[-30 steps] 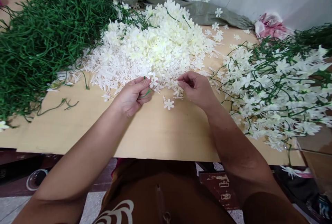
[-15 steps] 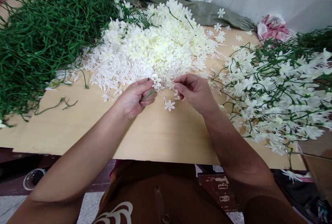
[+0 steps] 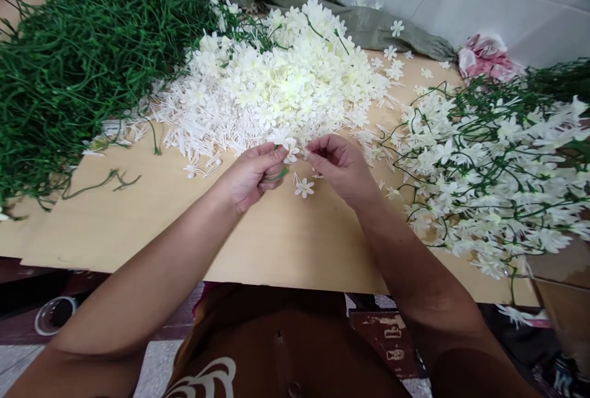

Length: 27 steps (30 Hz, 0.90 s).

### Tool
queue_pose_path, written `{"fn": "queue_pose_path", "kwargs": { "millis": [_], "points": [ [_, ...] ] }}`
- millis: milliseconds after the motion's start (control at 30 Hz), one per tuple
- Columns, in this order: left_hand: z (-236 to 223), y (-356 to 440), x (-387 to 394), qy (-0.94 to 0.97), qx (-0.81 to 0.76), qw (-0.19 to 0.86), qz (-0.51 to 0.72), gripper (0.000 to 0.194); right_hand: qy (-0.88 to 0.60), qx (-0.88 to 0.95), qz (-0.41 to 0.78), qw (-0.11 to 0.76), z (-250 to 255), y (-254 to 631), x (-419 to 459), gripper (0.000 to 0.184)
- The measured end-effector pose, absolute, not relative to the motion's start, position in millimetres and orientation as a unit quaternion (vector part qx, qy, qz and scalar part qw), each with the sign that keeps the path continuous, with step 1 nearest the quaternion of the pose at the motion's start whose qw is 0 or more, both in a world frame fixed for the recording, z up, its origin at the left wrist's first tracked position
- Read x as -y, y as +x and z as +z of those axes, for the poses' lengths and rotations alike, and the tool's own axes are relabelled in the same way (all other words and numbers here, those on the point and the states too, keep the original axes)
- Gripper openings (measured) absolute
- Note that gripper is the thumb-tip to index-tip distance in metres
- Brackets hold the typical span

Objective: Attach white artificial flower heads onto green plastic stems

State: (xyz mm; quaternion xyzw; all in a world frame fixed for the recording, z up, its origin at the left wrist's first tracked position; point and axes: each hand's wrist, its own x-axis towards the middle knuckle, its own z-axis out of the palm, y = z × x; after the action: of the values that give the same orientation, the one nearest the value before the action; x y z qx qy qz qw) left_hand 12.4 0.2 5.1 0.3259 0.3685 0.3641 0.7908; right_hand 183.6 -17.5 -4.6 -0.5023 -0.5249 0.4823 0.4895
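Observation:
My left hand [image 3: 258, 175] is closed around a green artificial flower stem [image 3: 281, 174], with a white artificial flower [image 3: 282, 139] at its thumb and fingertip. Just to the right, my right hand [image 3: 340, 167] pinches thumb and forefinger together near that flower. Something small and pale shows at those fingertips, too small to name. A loose white blossom [image 3: 304, 188] lies on the tan board [image 3: 286, 244] between and below the hands. Behind the hands rises a heap of cream blossoms [image 3: 295, 78] with thin white stalk pieces [image 3: 207, 124] along its front.
A large pile of green stems [image 3: 92, 54] covers the left side. On the right lie assembled white flowers on green stems [image 3: 488, 183], some hanging over the edge. Grey cloth [image 3: 369, 23] and a pink-and-white cloth [image 3: 488, 57] lie along the tiled wall [image 3: 498, 5].
My left hand has shifted slightly right, bringing the flower closer to my right fingertips. White petals now show more fully above the left thumb. The view has shifted slightly.

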Motion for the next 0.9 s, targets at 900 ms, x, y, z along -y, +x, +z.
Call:
{"fn": "queue_pose_path", "kwargs": {
  "millis": [900],
  "points": [
    [1.8, 13.1, 0.5, 0.289, -0.358, 0.818, 0.344, 0.031, -0.515, 0.643, 0.192, 0.534, -7.1, 164.2, 26.7, 0.008]
  ]
}}
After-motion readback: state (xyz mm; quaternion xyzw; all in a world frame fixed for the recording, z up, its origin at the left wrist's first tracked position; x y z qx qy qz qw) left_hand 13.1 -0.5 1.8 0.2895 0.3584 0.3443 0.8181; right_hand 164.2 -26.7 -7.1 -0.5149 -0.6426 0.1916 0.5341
